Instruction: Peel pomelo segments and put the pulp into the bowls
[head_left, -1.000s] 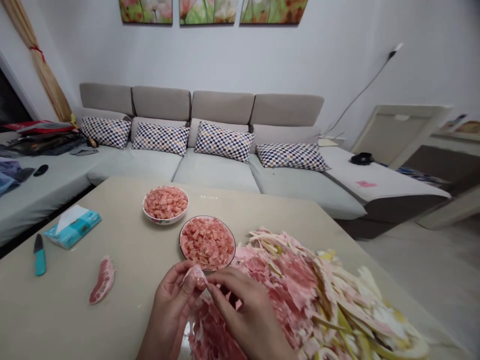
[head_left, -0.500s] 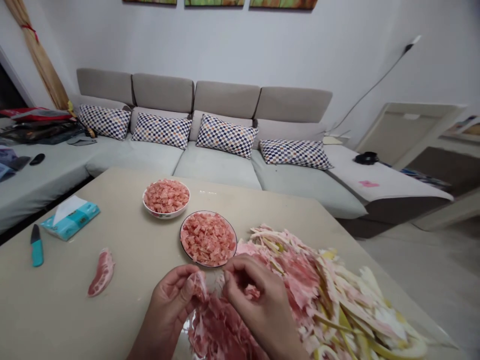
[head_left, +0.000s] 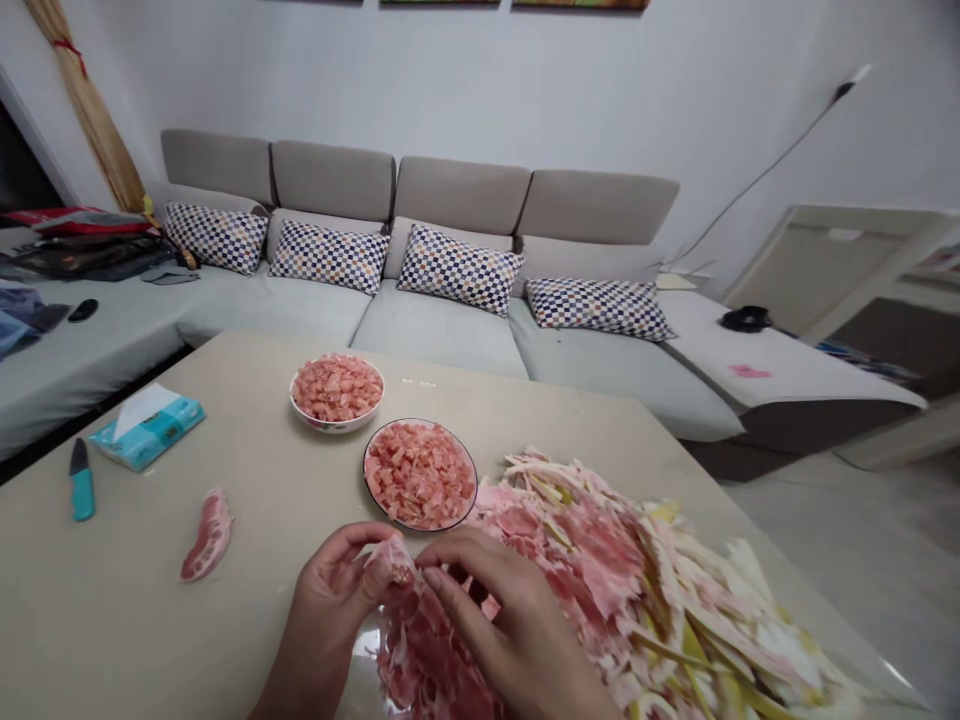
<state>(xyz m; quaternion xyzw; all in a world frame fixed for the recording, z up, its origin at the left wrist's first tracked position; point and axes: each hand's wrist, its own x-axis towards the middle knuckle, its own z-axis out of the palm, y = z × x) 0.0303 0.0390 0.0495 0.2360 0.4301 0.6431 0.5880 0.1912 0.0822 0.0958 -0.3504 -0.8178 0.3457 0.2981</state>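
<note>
Ragged pink-and-yellow pomelo peel strips (head_left: 592, 590) lie in a loose heap.

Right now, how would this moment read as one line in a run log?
left hand: holds pink fruit piece | right hand: fingers on it | nearby: plate of pink pulp, peel heap

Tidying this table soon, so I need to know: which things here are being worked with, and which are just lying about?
Being worked with: left hand and right hand pinching a pink piece, peel heap, plate, bowl, loose strip.

Lying about: knife, tissue pack.
</note>
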